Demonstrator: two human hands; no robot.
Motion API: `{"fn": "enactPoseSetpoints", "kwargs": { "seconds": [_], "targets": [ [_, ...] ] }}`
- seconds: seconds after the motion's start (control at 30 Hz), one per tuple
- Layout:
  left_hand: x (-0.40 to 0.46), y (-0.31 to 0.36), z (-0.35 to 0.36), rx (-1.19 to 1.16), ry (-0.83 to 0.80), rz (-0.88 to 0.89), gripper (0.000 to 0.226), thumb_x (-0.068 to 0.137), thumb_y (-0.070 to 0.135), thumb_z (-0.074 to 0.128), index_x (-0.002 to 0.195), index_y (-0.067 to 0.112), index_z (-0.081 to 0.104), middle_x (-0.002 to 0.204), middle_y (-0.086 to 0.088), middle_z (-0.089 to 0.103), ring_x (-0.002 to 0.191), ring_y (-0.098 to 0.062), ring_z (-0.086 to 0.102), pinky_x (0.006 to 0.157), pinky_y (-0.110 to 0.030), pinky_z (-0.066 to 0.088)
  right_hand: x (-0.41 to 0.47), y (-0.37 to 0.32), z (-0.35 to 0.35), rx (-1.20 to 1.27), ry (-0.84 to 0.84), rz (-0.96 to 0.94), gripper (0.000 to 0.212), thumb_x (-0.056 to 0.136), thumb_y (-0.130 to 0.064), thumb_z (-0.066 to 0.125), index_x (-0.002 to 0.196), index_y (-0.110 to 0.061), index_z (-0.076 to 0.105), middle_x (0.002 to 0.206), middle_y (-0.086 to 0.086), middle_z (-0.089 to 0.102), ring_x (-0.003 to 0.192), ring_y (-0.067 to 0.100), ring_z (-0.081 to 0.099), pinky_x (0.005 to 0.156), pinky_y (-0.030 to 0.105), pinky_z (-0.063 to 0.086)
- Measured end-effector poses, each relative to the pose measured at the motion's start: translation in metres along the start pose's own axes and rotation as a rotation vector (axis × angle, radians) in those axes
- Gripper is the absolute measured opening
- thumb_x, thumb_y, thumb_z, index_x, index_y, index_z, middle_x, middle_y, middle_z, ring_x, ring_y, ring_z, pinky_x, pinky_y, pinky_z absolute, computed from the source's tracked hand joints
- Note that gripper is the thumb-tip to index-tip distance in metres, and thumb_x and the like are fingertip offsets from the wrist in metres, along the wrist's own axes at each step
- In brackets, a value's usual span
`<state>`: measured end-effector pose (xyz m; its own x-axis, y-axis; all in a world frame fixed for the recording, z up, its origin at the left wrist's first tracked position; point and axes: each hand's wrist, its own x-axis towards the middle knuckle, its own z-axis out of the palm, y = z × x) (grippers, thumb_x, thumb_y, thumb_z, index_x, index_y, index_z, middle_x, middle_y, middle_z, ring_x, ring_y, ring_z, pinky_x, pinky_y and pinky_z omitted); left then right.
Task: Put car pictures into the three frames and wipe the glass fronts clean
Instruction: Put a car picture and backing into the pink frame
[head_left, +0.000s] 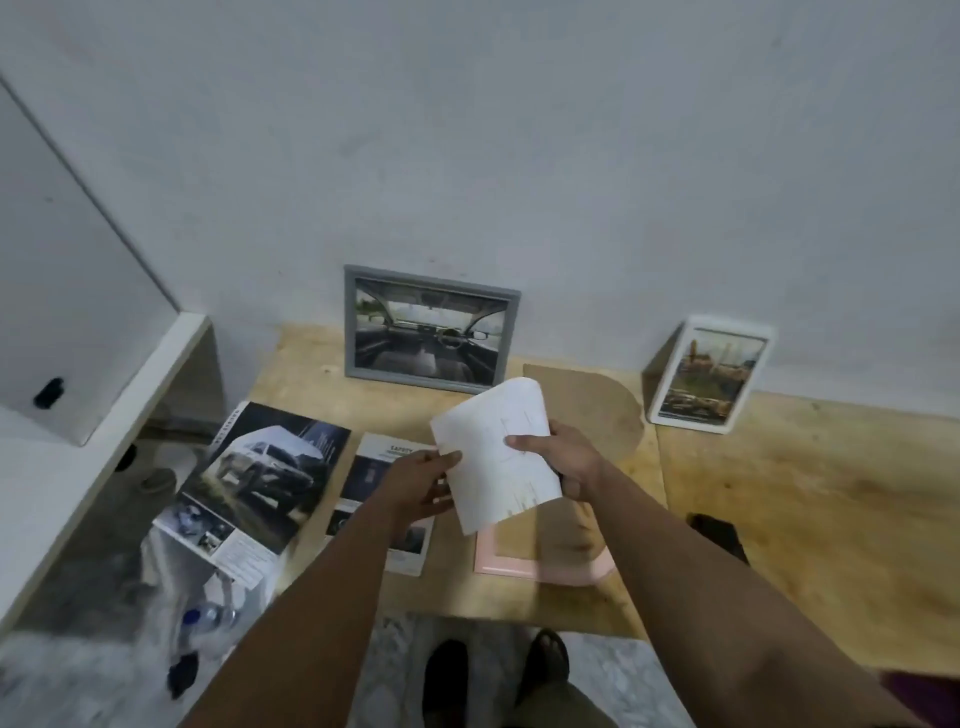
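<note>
- Head view: both hands hold a white sheet (493, 452) above the pink frame (540, 566), which lies flat on the wooden table (810, 493).
- The left hand (421, 483) pinches the sheet's left edge; the right hand (561, 457) grips its right side, thumb on top.
- The sheet looks light and floppy, already curling, with a ragged lower edge; it is best held by opposite edges to avoid creasing.
- The frames' glass is likely fragile and slippery; take them by the rims.
- A grey frame (428, 327) with a car interior picture and a white frame (709, 374) lean on the wall (519, 130).
- A brown backing board (587, 405) lies behind the hands; a car brochure (260, 478) and a leaflet (384, 499) lie to the left.
- A bottle (205, 621) is on the floor.
</note>
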<state>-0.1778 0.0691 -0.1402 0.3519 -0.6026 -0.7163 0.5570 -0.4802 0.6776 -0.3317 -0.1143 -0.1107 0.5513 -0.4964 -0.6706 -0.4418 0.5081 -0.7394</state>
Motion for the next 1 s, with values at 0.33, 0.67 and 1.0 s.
{"fn": "enactPoseSetpoints", "kwargs": {
  "seconds": [0.33,0.67,1.0],
  "targets": [
    [0.059,-0.015,0.072,0.506,0.153,0.214,0.017,0.084,0.018,0.069,0.1,0.017,0.064,0.101,-0.004,0.068,0.094,-0.026,0.067,0.082,-0.052,0.06,-0.028,0.076,-0.117,0.093,0.378,0.072,0.018,0.094,-0.016,0.067,0.108,-0.005,0.07,0.108,0.02,0.074,0.091,0.032,0.069,0.084,0.051,0.058],
    [0.066,-0.064,0.079,0.934,0.261,0.237,0.048,0.084,0.022,0.07,0.126,0.014,0.049,0.111,-0.004,0.066,0.096,-0.027,0.067,0.08,-0.037,0.054,-0.01,0.125,-0.123,-0.338,0.517,0.06,0.029,0.082,-0.007,0.079,0.066,-0.019,0.058,0.067,-0.001,0.063,0.069,0.022,0.062,0.076,0.043,0.059],
    [0.068,-0.07,0.085,1.185,0.242,0.221,0.078,0.081,0.034,0.07,0.15,0.022,0.036,0.13,-0.003,0.06,0.115,-0.025,0.06,0.092,-0.042,0.054,-0.013,0.128,-0.117,-0.931,0.523,0.066,0.035,0.09,-0.035,0.073,0.121,-0.029,0.059,0.102,-0.007,0.072,0.082,0.017,0.068,0.068,0.028,0.058]
  ]
}}
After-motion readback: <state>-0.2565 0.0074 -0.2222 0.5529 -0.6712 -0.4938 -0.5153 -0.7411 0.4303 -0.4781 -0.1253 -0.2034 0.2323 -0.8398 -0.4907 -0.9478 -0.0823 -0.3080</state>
